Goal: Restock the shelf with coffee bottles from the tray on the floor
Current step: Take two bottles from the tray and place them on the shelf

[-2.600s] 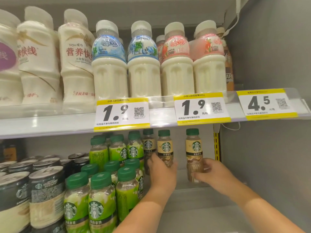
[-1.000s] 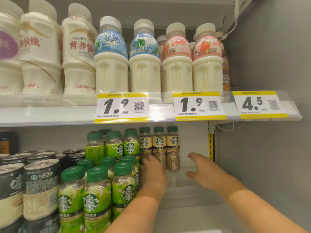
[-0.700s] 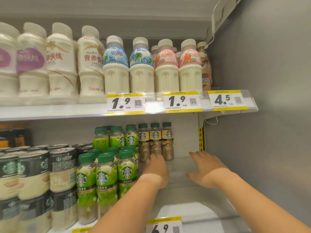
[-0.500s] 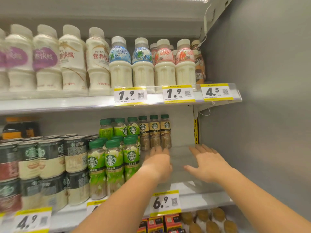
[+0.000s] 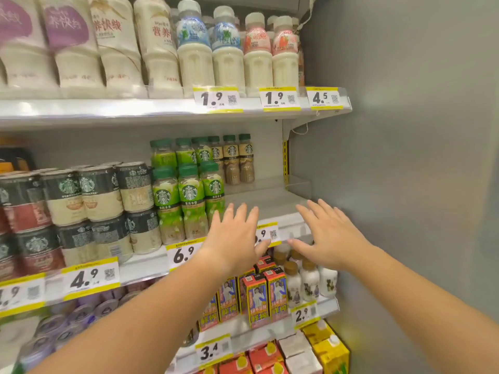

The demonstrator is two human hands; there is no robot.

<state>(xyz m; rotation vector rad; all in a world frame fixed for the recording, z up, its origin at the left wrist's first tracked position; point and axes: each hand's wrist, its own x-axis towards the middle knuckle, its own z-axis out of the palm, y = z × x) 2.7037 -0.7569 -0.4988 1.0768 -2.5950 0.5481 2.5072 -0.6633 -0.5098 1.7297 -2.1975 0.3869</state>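
Both empty, fingers spread flat: left hand (image 5: 235,238), right hand (image 5: 326,233), level with the shelf (image 5: 270,198) lip. Three brown coffee bottles (image 5: 239,163) stand well beyond the fingertips, at the back. The tray is out of view. Best next: fetch more, fill forward from those three, labels outward.

Bare shelf (image 5: 270,198) lies open just beyond the left hand (image 5: 235,237) and right hand (image 5: 329,236). Blocking: green-label Starbucks bottles (image 5: 189,203) to the left, brown coffee bottles (image 5: 239,160) at the back, a grey side wall (image 5: 391,157) to the right.
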